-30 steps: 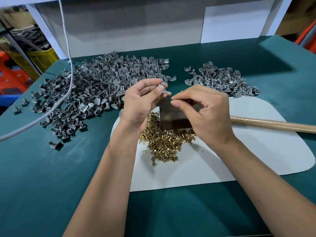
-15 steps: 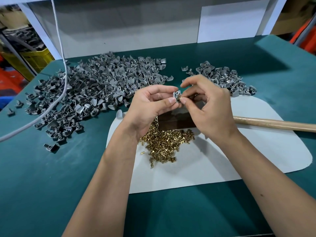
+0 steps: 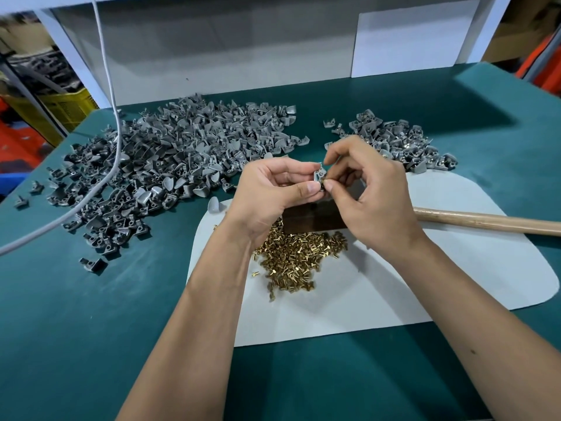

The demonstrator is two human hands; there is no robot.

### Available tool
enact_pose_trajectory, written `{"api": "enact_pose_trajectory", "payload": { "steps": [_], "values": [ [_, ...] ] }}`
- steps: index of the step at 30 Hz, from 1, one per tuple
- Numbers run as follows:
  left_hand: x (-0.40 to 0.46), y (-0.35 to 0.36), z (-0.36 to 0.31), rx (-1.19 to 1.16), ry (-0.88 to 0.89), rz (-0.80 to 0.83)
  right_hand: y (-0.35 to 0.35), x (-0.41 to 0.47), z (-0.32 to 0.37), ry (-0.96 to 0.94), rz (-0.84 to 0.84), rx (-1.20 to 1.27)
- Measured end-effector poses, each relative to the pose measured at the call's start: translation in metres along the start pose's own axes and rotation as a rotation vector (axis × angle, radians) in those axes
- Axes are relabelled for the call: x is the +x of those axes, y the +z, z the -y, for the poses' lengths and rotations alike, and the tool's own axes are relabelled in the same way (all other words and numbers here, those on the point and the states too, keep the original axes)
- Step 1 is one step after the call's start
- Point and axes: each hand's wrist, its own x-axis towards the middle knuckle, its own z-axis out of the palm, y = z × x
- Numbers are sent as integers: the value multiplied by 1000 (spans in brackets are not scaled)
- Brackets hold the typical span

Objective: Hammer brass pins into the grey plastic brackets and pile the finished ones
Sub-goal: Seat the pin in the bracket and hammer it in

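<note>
A dark green bench (image 3: 91, 329) fills the room's near side, backed by a pale grey panel (image 3: 243, 56) with a white board (image 3: 413, 41) leaning against it. A white mat (image 3: 455, 284) with rounded corners lies on the bench, and a grey cable (image 3: 112, 123) hangs down across the left. Past the bench's left edge sits a yellow crate (image 3: 60, 107).

Above the mat, the left hand (image 3: 273, 196) pinches a small grey bracket (image 3: 318, 174) between thumb and fingers, held up off the bench. The right hand (image 3: 370, 189) meets it, thumb and forefinger nipped on a brass pin (image 3: 323, 179) right at the bracket. The pin is too small to tell which way it points, and the bracket's long axis seems to run roughly up and down.

Below the hands, a heap of brass pins (image 3: 294, 259) is spread on the mat, touching a dark block (image 3: 309, 218) that the hands partly hide. A wooden handle (image 3: 485, 221) runs from behind the right hand off to the right. A big pile of brackets (image 3: 170, 159) covers the bench on the left, and a smaller pile (image 3: 394, 141) lies at the far right, with brass glinting in it. One loose bracket (image 3: 214, 205) sits at the mat's left corner.
</note>
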Motion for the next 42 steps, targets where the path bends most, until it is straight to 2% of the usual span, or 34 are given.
{"api": "enact_pose_trajectory", "payload": {
  "steps": [10,17,29,32,39,42],
  "values": [
    [0,4,1,-25,2,-37,1,-1,2,-1,-32,-4],
    [2,5,1,-60,3,-49,-3,1,0,74,-85,-20],
    [2,2,0,-122,-29,-20,-6,3,-4,-79,-97,-184],
    [2,5,0,-68,-10,-46,-6,3,-4,-44,-82,-190],
    [3,15,6,190,209,-129,-5,4,-2,60,-103,-185],
    [3,21,8,215,223,-158,-5,4,-2,83,-106,-190]
  ]
}}
